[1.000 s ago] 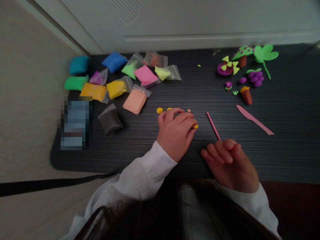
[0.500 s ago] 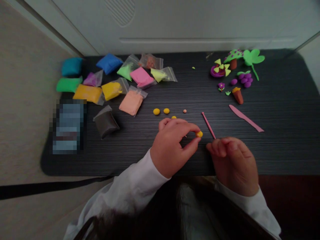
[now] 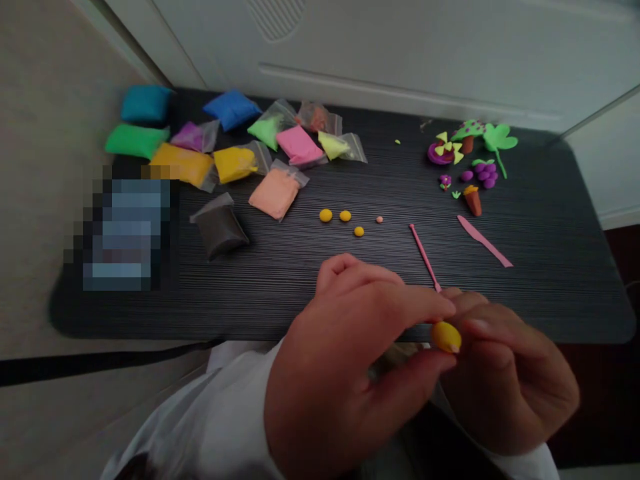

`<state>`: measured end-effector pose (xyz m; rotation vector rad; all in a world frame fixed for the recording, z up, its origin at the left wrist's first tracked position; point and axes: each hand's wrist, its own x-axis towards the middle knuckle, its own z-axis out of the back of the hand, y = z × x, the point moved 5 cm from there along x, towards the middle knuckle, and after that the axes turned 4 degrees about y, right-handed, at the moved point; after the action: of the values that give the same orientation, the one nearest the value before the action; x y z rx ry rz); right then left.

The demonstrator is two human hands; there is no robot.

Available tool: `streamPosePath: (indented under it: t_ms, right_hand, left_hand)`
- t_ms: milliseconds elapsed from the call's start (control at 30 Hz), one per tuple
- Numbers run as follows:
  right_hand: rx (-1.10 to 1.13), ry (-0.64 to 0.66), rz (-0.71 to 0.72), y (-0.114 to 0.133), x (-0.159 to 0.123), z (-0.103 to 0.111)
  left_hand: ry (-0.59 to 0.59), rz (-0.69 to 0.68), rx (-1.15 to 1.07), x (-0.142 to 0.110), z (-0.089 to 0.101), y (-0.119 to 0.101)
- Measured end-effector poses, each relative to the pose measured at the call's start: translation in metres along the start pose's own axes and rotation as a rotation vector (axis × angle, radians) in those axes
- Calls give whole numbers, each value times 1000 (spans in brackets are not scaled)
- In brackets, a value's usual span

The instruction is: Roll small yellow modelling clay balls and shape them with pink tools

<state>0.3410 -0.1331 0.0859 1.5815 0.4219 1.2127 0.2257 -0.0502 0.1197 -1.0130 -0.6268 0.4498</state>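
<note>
My left hand [image 3: 350, 360] pinches a yellow clay ball [image 3: 445, 337] between thumb and forefinger, near the table's front edge. A tiny peach bit shows on the ball's lower right end. Close against the ball's right side, my right hand [image 3: 510, 373] is closed, its thumb and forefinger pressed together; what they hold, if anything, is hidden. Beyond the hands lie three more yellow clay balls [image 3: 325, 215] and a small peach clay ball [image 3: 379, 219]. A thin pink modelling stick [image 3: 424, 255] lies just behind my right hand, its near end by the fingers.
Bags of coloured clay [image 3: 235, 165] cover the table's left and back. A dark clay bag [image 3: 220, 229] lies beside a blurred-out flat object [image 3: 130, 230]. At the right are a pink plastic knife [image 3: 484, 241], a purple clay grape bunch [image 3: 486, 173] and other small clay models.
My left hand has come closer and to the right with the yellow ball, meeting my right hand. My right hand has moved down and right. The view has shifted and tilted slightly.
</note>
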Motion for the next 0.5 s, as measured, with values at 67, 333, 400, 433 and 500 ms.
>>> streamPosePath:
  t_ms: [67,333,400,433,500]
  right_hand:
    - [-28,36,16,3,-2,-3]
    - [-86,114,122,16,-6,-10]
    - [-107,127,126,19,-5,-11]
    - [-118,133,131,21,-5,-12]
    - [-128,148,150,24,-4,-12]
  left_hand:
    - [12,-21,15,-2,3,-3]
    - [17,-75,52,-10,11,-8]
    - [31,-83,65,-12,12,-10]
    - [37,-86,75,-13,13,-10]
    - [49,-85,103,-15,15,-12]
